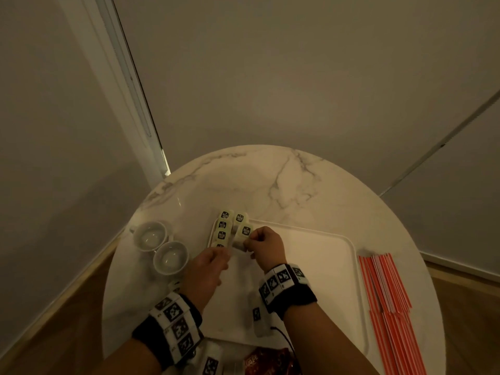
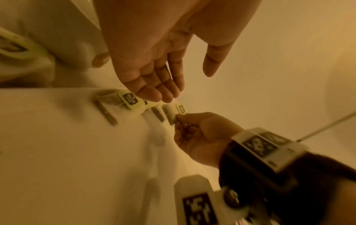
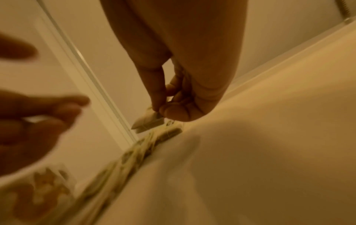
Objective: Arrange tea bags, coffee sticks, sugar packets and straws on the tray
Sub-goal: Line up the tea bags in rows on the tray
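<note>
At the far left of the head view a pale wall [image 1: 54,131] drops to a wood floor [image 1: 54,307], with a white door frame [image 1: 130,104] slanting down to the table's edge. The table [image 1: 270,180] is round, glossy white marble with grey veins. On its left side stand two white glazed cups [image 1: 159,246], round and empty, touching each other.

Right of them, in the middle of the frame, tea bags [image 1: 224,228] lie in a tight cluster of small squarish sachets with pale green paper tags printed black, on the upper left corner of the tray [image 1: 324,244], some over its rim. The tray is flat, matt white, rectangular with rounded corners and a low lip.

The left hand [image 1: 208,266] hovers at the near end of the cluster; in the left wrist view its fingers [image 2: 154,85] are straight and loosely apart, holding nothing. The right hand [image 1: 266,244], just to its right, pinches one bag [image 1: 242,240] between thumb and forefinger, the other fingers curled in, the bag low over the tray beside the cluster. Both wrists wear black bands with white marker blocks.

At lower centre a red foil packet [image 1: 267,361] lies at the near edge. At far right, thin red-and-white striped straws [image 1: 389,293] lie in loose bundles on the marble, beside the tray.
</note>
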A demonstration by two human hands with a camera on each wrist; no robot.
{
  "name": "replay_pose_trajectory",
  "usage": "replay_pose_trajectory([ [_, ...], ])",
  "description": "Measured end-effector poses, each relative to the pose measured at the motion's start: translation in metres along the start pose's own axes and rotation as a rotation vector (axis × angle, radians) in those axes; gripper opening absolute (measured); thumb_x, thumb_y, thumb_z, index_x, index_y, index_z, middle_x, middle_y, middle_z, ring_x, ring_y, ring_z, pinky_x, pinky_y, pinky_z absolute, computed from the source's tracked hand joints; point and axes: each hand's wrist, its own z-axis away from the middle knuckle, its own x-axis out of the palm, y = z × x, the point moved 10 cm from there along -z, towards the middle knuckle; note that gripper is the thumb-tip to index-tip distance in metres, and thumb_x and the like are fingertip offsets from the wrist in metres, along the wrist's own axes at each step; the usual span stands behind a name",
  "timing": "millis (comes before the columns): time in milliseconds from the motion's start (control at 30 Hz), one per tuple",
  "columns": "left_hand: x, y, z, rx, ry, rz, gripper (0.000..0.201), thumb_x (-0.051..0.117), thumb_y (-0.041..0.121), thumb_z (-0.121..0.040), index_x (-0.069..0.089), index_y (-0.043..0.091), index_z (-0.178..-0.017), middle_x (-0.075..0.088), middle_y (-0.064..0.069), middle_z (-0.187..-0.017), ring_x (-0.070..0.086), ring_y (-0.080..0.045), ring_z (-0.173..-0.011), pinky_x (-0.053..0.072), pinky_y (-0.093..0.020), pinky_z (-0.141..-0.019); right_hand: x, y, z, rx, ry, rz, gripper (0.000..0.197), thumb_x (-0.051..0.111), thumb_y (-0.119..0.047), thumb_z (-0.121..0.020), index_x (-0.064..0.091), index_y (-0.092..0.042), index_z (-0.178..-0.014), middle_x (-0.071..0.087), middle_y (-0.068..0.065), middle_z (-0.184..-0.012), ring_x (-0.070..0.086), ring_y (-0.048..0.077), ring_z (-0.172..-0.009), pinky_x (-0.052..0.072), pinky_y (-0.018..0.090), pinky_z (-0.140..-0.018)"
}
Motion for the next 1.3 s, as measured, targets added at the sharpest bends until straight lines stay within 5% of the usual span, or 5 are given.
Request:
replay_pose_trajectory([
  [167,0.014,-0.007,0.018,0.041,-0.179,-0.142,0.012,0.058,0.016,-0.092,0.069,0.018,-0.094,0.070,-0.006,-0.091,0.063,-0.015,-0.084,0.047,-0.027,-0.068,0.012,0.005,-0.014,0.020,0.000,0.184,0.022,0.066,-0.003,-0.074,0.053,-0.019,-0.070,0.056,-0.006,-0.070,0.052,0.014,-0.069,0.036,0.016,-0.054],
  [300,0.012,-0.011,0.023,0.051,-0.225,-0.188,0.015,0.057,0.011,-0.092,0.070,0.019,-0.093,0.070,-0.005,-0.088,0.063,-0.011,-0.080,0.047,-0.024,-0.065,0.015,0.001,-0.017,-0.015,0.009,0.252,0.015,0.063,-0.003,-0.076,0.056,-0.016,-0.077,0.058,-0.003,-0.077,0.053,0.015,-0.075,0.034,0.014,-0.056],
  [533,0.010,-0.011,0.025,0.059,-0.260,-0.202,0.014,0.058,0.009,-0.091,0.068,0.018,-0.094,0.070,-0.004,-0.087,0.062,-0.006,-0.074,0.045,-0.015,-0.060,0.008,0.001,-0.014,-0.058,0.102,0.260,0.013,0.067,-0.008,-0.075,0.056,-0.013,-0.078,0.059,0.005,-0.088,0.052,0.019,-0.078,0.036,0.020,-0.061],
  [800,0.005,-0.016,0.026,0.067,-0.306,-0.274,0.011,0.059,0.015,-0.091,0.067,0.022,-0.094,0.069,-0.011,-0.092,0.063,-0.010,-0.078,0.045,-0.014,-0.061,0.013,0.013,-0.015,0.002,0.016,0.428,0.039,0.077,-0.043,-0.074,0.056,-0.012,-0.085,0.060,0.006,-0.089,0.052,0.019,-0.076,0.035,0.026,-0.061],
  [1300,-0.005,-0.022,0.030,0.058,-0.282,-0.329,0.014,0.059,0.014,-0.091,0.068,0.023,-0.096,0.071,-0.007,-0.091,0.064,-0.008,-0.077,0.045,-0.014,-0.062,0.019,0.004,-0.011,0.006,-0.026,0.564,0.023,0.067,-0.034,-0.083,0.054,-0.015,-0.082,0.057,0.003,-0.086,0.050,0.017,-0.078,0.036,0.027,-0.068],
])
